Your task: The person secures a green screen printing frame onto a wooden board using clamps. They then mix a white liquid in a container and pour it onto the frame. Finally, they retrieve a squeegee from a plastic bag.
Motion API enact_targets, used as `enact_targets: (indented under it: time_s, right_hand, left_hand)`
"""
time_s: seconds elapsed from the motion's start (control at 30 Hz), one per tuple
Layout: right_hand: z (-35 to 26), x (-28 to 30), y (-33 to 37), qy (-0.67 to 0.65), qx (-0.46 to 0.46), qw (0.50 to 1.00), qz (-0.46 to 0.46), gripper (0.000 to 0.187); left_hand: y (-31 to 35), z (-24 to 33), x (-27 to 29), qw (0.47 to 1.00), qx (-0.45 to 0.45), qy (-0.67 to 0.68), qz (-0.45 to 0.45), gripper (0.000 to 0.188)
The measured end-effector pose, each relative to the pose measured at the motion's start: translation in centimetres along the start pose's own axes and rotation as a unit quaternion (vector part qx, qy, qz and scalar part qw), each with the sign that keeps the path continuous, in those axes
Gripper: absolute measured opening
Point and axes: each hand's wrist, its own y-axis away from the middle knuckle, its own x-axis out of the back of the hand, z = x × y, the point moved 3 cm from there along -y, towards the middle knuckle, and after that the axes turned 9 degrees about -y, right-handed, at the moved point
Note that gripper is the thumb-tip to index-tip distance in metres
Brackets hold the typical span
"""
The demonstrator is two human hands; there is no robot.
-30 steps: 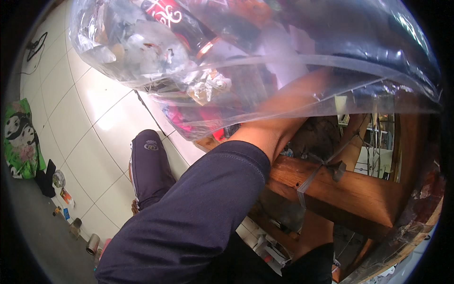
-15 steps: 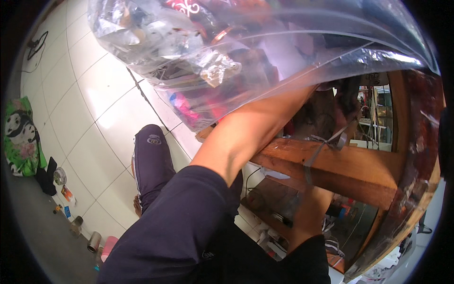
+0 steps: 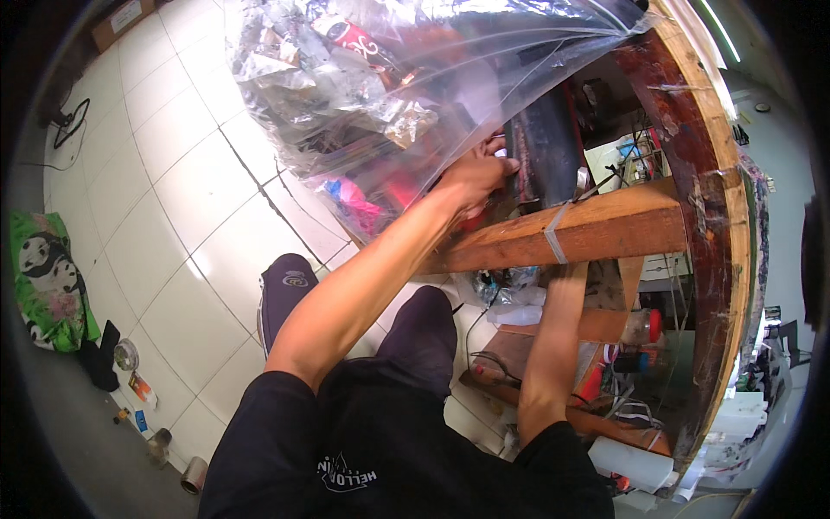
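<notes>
My left hand [image 3: 474, 180] is closed beside a large clear plastic bag [image 3: 316, 117], its fingers curled near the edge of a dark, flat, sheet-like thing [image 3: 553, 143]. What lies between the fingers is too small to make out. Crumpled wrappers and a red drink can [image 3: 353, 39] fill the bag, which is gathered at the top of a wooden frame [image 3: 670, 112]. My right forearm [image 3: 552, 363] rises behind a wooden crossbar [image 3: 622, 221], and that hand is hidden there. A pale plastic strap [image 3: 555, 235] is wrapped around the crossbar.
Below the crossbar, a lower shelf holds cables, a red-lidded jar [image 3: 644, 326] and a white container [image 3: 631, 464]. A green panda-print cloth [image 3: 54, 281] lies at the left on the tiled floor [image 3: 164, 259], near a metal cup [image 3: 194, 474] and small items. My knees are beneath the bag.
My left hand, hidden behind the bag before, now shows at its edge, with the arm drawn back. The view has pulled back, revealing the dark sheet-like thing and more of the frame.
</notes>
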Motion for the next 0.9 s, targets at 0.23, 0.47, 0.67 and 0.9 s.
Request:
enact_targets:
  time_s: [0.23, 0.47, 0.67, 0.9]
  right_hand:
    - [2.8, -1.4, -1.7, -0.022, -0.074, 0.996, -0.033, 0.063]
    - [6.0, -7.3, -2.3, 0.076, -0.046, 0.993, 0.077, 0.066]
    - [2.1, -8.6, -4.9, 0.321, 0.080, 0.943, -0.014, 0.067]
    - [-4.9, -7.3, -10.0, 0.307, 0.175, 0.918, 0.179, 0.068]
  left_hand:
    - [3.8, 1.3, 1.7, 0.983, 0.049, -0.118, 0.129, 0.068]
    - [-0.2, 2.3, 1.3, 0.971, 0.060, -0.157, 0.172, 0.088]
    - [-0.8, 2.2, 2.5, 0.940, 0.026, -0.279, 0.194, 0.051]
    - [5.0, 7.4, 3.5, 0.840, 0.039, -0.534, 0.082, 0.053]
